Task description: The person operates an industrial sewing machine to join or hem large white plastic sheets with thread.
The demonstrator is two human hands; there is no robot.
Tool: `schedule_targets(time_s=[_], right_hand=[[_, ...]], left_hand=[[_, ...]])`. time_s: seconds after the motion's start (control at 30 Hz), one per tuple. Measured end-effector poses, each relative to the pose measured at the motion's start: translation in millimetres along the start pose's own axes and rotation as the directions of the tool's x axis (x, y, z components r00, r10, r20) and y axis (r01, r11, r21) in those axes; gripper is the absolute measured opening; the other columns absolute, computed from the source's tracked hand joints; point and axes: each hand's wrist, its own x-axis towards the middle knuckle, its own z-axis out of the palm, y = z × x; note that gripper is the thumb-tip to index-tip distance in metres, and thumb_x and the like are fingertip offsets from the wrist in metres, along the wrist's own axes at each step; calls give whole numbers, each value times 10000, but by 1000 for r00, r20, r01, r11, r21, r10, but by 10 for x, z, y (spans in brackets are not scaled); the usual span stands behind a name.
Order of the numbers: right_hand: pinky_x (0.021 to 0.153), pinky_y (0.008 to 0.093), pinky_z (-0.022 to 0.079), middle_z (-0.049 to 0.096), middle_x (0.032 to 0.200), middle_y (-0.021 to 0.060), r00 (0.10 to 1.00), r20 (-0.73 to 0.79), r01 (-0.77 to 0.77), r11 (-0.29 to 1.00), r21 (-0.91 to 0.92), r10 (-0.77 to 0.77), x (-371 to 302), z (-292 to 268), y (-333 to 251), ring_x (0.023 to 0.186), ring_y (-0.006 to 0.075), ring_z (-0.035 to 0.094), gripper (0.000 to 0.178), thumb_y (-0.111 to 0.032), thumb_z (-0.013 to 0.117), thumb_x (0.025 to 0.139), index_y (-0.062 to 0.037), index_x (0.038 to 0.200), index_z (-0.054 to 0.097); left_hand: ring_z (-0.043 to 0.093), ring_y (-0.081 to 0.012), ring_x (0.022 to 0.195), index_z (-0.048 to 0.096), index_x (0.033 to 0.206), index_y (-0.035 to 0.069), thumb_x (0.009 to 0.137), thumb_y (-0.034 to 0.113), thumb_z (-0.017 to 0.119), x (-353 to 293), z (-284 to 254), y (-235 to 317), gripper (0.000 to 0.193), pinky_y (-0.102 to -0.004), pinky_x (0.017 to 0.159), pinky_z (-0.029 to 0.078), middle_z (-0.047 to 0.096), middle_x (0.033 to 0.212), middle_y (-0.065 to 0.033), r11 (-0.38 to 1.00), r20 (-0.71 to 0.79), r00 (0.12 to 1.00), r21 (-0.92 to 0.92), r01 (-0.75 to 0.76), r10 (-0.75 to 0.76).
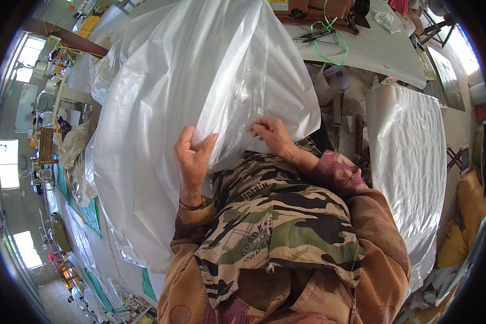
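Observation:
A large sheet of white, semi-translucent woven plastic (146, 108) drapes in loose folds over the table and down across my lap. My left hand (193, 157) pinches a raised fold of it between thumb and fingers. To the right, my right hand (275, 139) has its fingers curled and closed against the same sheet, near the edge at my lap; the exact grip of its fingertips is partly hidden. A camouflage-print apron (291, 216) covers my front below both hands.
A brown sewing machine (302, 9) stands at the far side of the table. Before it lie dark thread snips (318, 35) and a looped green cord (340, 51). A pile of white plastic sheets (407, 156) hangs at the right. Yellow cloth (452, 248) lies at the far right.

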Motion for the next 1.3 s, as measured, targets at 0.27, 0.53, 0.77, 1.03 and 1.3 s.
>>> schedule_targets(time_s=[0.27, 0.53, 0.77, 1.03, 1.3], right_hand=[[814, 288, 495, 656, 872, 52, 931, 285, 117, 925, 362, -229, -715, -265, -706, 823, 121, 609, 247, -204, 528, 1028, 4, 944, 633], [778, 273, 504, 653, 852, 29, 971, 143, 122, 908, 400, -193, -754, -190, -580, 825, 108, 612, 273, -252, 556, 1026, -7, 932, 632], [693, 272, 528, 647, 754, 30, 984, 142, 64, 959, 277, -106, -728, -187, -540, 711, 109, 627, 308, -267, 552, 1027, 1, 894, 626], [688, 291, 539, 668, 715, 77, 983, 124, 131, 991, 8, -131, -754, -97, -792, 698, 141, 661, 364, -294, 510, 1042, 21, 877, 586], [667, 305, 524, 671, 712, 72, 960, 248, 182, 963, -201, -130, -718, -52, -1056, 663, 150, 668, 312, -272, 524, 1036, 2, 895, 572]], left_hand=[[592, -375, 1057, 430, 1378, 33, 747, 108, 791, -84, 214, -184, 731, -417, 804, 512, 555, 1236, -199, 809, 24, 978, 557, -187, 209], [612, -375, 1059, 550, 1261, -46, 848, 13, 590, -262, 505, -132, 420, -418, 853, 526, 609, 1176, -227, 736, 347, 843, 420, -531, 410], [647, -386, 903, 571, 1236, -47, 880, 24, 542, -398, 438, -353, 365, -417, 817, 540, 654, 1053, -231, 891, 602, 778, 235, -388, 180], [632, -295, 761, 618, 1129, -29, 896, 82, 676, -58, 280, -260, 264, -374, 711, 508, 656, 899, -169, 865, -161, 922, 432, -256, 353], [470, -100, 579, 553, 804, -20, 909, 76, 684, -148, -27, 326, 193, -259, 528, 370, 478, 616, -41, 998, 136, 990, -64, -26, 35]])
